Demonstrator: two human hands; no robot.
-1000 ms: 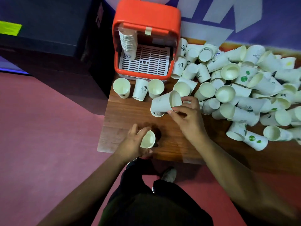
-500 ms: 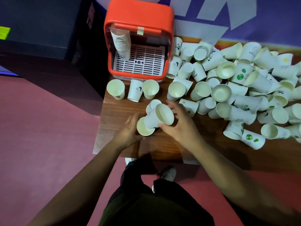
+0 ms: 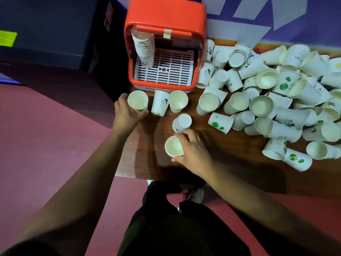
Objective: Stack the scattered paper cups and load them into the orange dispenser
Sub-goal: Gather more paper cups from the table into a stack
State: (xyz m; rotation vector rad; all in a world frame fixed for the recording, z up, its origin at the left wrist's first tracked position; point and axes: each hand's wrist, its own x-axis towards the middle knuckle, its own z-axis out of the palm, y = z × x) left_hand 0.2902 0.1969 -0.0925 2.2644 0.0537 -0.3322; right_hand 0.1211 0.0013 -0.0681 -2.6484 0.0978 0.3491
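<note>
We see one orange dispenser (image 3: 166, 21) at twelve o'clock on the wooden table (image 3: 147, 159), with one stack of nested cups (image 3: 143, 48) hanging in its left side above a white grille (image 3: 166, 71). Directly in front of it stands a row of three paper cups. The left hand (image 3: 125, 115) grips the first cup (image 3: 138, 100), at the nine o'clock end, mouth up, with fingers and thumb curled round its wall. The middle cup (image 3: 160, 105) shows its printed side, and the third cup (image 3: 178, 101) stands mouth up at the three o'clock end. Toward six o'clock from that third cup, one upturned cup (image 3: 181, 122) rests bottom up. Just beyond it, still toward six o'clock, the right hand (image 3: 193, 152) holds one tilted cup (image 3: 173, 145), its mouth facing us, fingers wrapped over the top and thumb beneath. We cannot tell whether others are nested inside it. From about one o'clock to four o'clock lies the loose pile of cups (image 3: 276, 100), some upright, many on their sides, several with green dots or black prints. They overlap too much for us to count them.
</note>
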